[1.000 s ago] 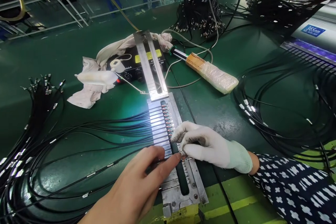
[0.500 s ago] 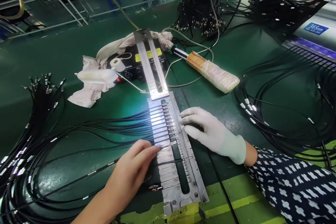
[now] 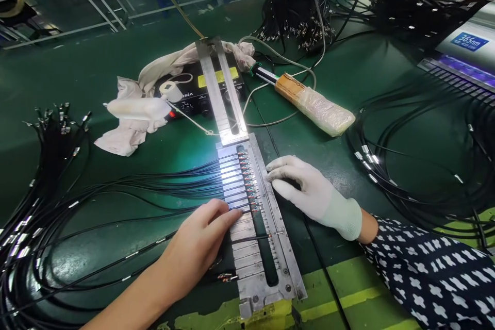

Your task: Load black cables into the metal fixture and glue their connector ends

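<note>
A slotted metal fixture lies lengthwise in front of me on the green bench. Thin black cables come in from the left, their connector ends seated in its upper slots. My bare left hand lies flat with its fingertips pressing a cable at the fixture's left edge, just below the filled slots. One more cable lies in a lower slot, and a loose connector end rests beside the fixture. My gloved right hand rests palm down on the fixture's right rail, holding nothing.
Behind the fixture are a metal bar, a black control box, a crumpled cloth and a plastic-wrapped tool. Cable bundles lie at the left, right and back. A UV machine stands far right.
My left hand let go of a pinched cable end low on the fixture and moved up to press a cable near the filled slots. My right hand slid up onto the right rail.
</note>
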Motion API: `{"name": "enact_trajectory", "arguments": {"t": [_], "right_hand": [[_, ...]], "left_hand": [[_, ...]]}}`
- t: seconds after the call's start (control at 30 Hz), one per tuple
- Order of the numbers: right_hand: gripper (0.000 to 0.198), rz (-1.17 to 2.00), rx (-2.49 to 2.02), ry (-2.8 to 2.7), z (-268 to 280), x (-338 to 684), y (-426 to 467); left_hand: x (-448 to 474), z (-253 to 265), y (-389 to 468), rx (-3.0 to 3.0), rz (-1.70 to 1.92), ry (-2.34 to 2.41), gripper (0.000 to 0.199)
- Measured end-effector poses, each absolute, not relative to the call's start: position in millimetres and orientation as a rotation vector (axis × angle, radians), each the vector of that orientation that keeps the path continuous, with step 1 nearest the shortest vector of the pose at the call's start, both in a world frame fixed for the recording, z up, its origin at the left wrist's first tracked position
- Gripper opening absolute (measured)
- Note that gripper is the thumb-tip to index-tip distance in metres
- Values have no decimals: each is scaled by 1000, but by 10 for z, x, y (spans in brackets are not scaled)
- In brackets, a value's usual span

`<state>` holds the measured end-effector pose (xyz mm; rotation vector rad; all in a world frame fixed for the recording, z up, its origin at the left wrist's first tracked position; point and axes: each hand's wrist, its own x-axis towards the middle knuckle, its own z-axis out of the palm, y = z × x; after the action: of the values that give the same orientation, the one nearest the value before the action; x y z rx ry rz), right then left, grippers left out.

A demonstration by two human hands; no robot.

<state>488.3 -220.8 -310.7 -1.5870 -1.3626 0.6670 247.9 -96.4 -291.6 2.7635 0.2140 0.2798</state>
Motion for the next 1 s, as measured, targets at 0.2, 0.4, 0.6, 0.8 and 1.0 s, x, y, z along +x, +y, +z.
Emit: {"name": "enact_trajectory", "arguments": {"t": [0.2, 0.4, 0.6, 0.8, 1.0], "right_hand": [[15, 660, -1601, -1355, -3104, 4872, -2198], [15, 668, -1600, -1348, -3108, 4879, -2200], [15, 646, -1605, -1342, -3146, 4866, -2175], [14, 615, -1605, -1366, -3144, 4837, -2232], [14, 599, -1616, -1367, -3152, 4827, -2261]], "left_hand": [[2470, -2993, -939, 2712, 324, 222, 23], [2332, -2971, -982, 2859, 339, 183, 46], [2300, -2971, -1064, 2873, 284, 269, 48], [2296, -2916, -1238, 2672, 233, 348, 29], [2347, -2882, -1399, 2281, 30, 530, 16]]}}
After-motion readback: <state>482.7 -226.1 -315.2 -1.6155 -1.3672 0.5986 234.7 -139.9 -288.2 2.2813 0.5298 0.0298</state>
